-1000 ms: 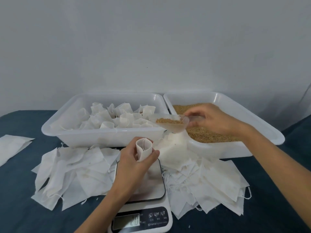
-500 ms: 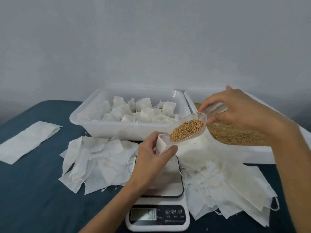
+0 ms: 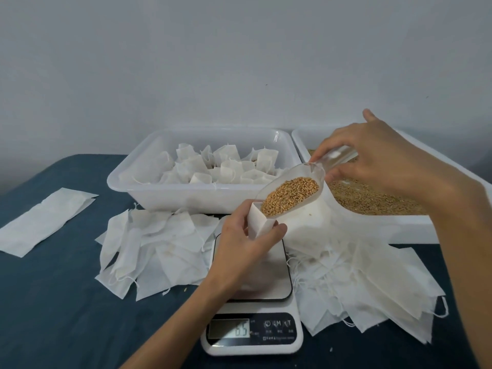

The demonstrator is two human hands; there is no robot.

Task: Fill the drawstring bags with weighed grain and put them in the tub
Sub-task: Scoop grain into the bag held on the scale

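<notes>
Left hand (image 3: 246, 242) is curled around an open drawstring bag (image 3: 257, 222), thumb on one side, fingers on the other, mouth held open and facing up. Bag sits directly above the scale (image 3: 253, 302), over the back of its steel platform. Scale display reads something like 65; digits blurry, not sure.

Right hand (image 3: 372, 158) pinches the handle of a clear plastic scoop (image 3: 292, 190), little finger sticking up. Scoop is tilted down toward the bag, its front lip touching or just inside the bag mouth. Grain (image 3: 290, 195) fills the lower half of the scoop. Can't tell if any is flowing into the bag.

Relative to the scale:
- Behind it, slightly left: white tub (image 3: 165, 193) holding many filled bags (image 3: 226, 169), mostly standing upright.
- Behind it, right: second white tub (image 3: 399, 225) with loose grain, touching or just beside the first tub. Right hand hovers over its near-left corner.
- Left of it: pile of flat empty bags (image 3: 154, 249) on the dark blue table cover (image 3: 53, 315).
- Right of it: bigger pile of empty bags (image 3: 372, 283), strings trailing out, overlapping the scale's right edge.
- Far left: a flat white sheet or stack (image 3: 45, 219), well apart from the piles.
</notes>
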